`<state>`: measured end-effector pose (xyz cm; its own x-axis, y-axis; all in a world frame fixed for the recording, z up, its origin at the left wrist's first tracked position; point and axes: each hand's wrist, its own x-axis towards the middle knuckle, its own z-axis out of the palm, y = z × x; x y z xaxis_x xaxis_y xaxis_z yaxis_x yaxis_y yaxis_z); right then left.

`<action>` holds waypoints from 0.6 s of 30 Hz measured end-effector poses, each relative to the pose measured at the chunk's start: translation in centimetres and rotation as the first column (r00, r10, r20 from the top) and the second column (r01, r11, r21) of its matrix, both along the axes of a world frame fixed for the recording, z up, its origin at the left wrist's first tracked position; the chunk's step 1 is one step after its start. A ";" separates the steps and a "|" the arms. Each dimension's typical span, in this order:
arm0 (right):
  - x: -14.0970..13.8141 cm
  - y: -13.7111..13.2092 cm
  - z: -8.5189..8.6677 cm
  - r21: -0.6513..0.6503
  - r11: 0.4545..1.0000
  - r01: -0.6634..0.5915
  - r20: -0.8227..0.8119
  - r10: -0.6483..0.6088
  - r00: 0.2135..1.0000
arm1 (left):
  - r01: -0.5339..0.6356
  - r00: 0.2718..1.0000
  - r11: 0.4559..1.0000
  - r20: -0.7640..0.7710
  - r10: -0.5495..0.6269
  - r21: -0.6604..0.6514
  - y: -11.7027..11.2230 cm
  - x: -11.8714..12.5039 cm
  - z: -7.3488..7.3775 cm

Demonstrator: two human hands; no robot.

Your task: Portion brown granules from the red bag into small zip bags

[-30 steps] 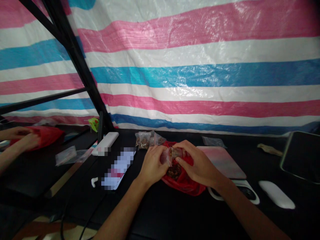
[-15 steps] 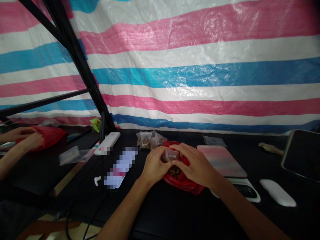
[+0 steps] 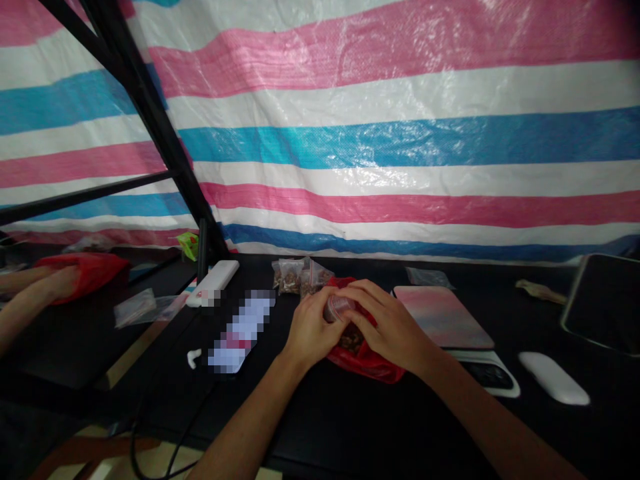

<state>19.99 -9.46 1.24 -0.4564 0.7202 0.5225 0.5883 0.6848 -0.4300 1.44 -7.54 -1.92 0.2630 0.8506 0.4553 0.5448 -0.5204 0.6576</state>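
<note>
My left hand point(image 3: 313, 327) is closed around a small clear plastic bag point(image 3: 339, 307), its thumb along the near side. From the other side, the fingers of my right hand point(image 3: 387, 323) curl in and pinch at the same bag, covering part of it. Directly below lies an open red plastic bag point(image 3: 373, 367) with small brown pieces point(image 3: 351, 339) inside. The pieces are too small to name. Just behind my left hand stand several filled clear zip bags point(image 3: 291, 277) holding similar brown bits.
A scale with a pinkish plate point(image 3: 443, 317) stands right of the red bag. A phone point(image 3: 243, 333), an earbud point(image 3: 193, 359) and a white power bank point(image 3: 215, 281) lie left. A white case point(image 3: 553, 378) and dark-screened device point(image 3: 605, 307) are right. Another person's hands reach into a red bag point(image 3: 100, 275).
The small clear bag has tipped between my hands, and my right fingers have shifted slightly across its mouth. At the far left, the other person's hands have moved a little.
</note>
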 end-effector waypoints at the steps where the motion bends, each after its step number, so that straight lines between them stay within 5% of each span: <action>1: 0.1 0.0 0.1 0.033 0.999 0.011 -0.019 -0.010 1.000 | -0.027 1.000 1.000 0.003 0.027 0.004 0.0 0.0 0.2; 5: 1.2 0.3 0.9 0.015 0.999 0.043 -0.096 -0.041 0.995 | -0.161 0.987 0.986 -0.030 0.160 -0.050 -0.1 -0.1 0.8; 11: 2.9 0.1 1.9 -0.285 0.959 0.010 0.197 0.048 0.979 | -0.329 0.943 0.932 -0.107 0.316 -0.150 -0.2 -0.5 1.4; 18: 3.2 0.2 1.7 -0.147 0.989 0.011 0.362 0.044 0.931 | -0.334 0.942 0.927 -0.072 0.326 -0.171 -0.2 -0.8 1.4</action>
